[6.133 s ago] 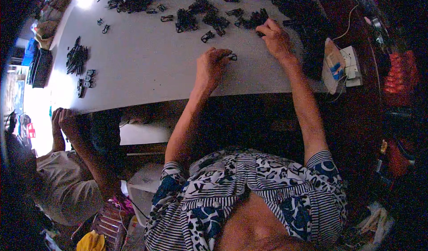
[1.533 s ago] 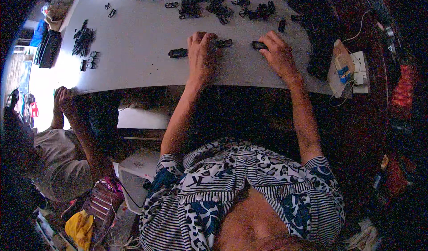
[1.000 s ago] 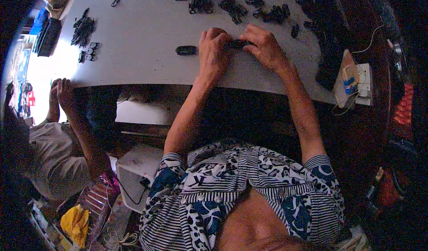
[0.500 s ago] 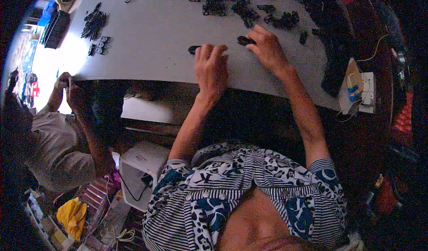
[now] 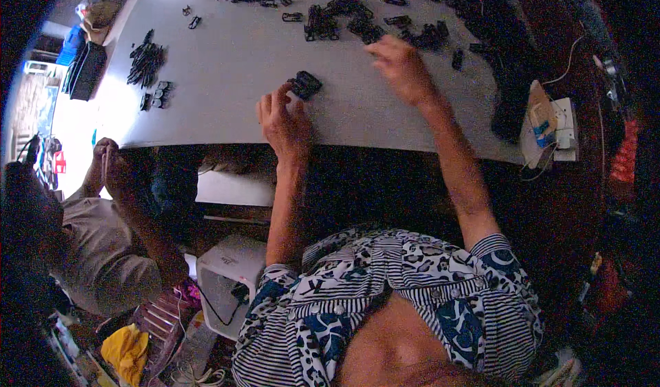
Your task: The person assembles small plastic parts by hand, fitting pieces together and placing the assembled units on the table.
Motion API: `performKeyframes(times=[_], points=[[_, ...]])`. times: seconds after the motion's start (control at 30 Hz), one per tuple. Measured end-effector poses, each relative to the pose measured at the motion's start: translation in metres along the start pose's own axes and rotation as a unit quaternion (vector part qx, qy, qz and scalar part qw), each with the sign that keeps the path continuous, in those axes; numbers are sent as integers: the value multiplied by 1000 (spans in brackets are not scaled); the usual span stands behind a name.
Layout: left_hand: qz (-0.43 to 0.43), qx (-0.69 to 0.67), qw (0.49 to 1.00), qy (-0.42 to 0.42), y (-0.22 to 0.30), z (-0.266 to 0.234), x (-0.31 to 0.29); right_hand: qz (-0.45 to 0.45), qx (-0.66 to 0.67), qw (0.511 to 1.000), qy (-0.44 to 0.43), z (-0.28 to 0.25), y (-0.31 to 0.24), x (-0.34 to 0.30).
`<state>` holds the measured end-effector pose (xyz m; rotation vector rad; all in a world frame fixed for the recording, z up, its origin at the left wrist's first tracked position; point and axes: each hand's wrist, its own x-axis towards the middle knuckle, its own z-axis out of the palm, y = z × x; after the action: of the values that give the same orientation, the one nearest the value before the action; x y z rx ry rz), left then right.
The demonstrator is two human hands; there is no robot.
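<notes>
Cataloguing: one seated person's two bare hands at work on a grey table (image 5: 227, 77), seen from above.
Left hand (image 5: 285, 122): rests near the table's front edge, fingers curled narrow, thumb and fingertips pinching a small black plastic part (image 5: 304, 84).
Small black plastic part: lies on the table just beyond the left fingertips, touching them.
Right hand (image 5: 402, 67): blurred, stretched farther back over the table toward a heap of black parts (image 5: 419, 36); fingers loosely bent, and it cannot be told whether they hold anything.
Heap of black parts: scattered along the far side of the table, well apart from the pinched piece.
Second pile of black pieces (image 5: 146, 62): far left of the table, beside a dark box (image 5: 86, 70).
White socket block (image 5: 560, 129): right table edge, with cables.
Other person (image 5: 96, 242): seated lower left in a grey top, hands raised together, apart from the table work.
White appliance (image 5: 227, 277): on the floor below the table edge.
</notes>
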<state>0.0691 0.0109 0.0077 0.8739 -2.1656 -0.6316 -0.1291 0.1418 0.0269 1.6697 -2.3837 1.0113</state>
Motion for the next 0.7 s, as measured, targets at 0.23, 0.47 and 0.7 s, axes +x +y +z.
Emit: performKeyframes(times=[0.23, 0.47, 0.7], points=[[197, 2, 977, -80, 37, 45, 31, 136, -245, 959, 45, -78, 78, -46], [238, -23, 954, -183, 22, 115, 66, 131, -142, 981, 8, -76, 77, -54], [119, -223, 935, -250, 31, 97, 70, 130, -132, 983, 10, -81, 84, -68]])
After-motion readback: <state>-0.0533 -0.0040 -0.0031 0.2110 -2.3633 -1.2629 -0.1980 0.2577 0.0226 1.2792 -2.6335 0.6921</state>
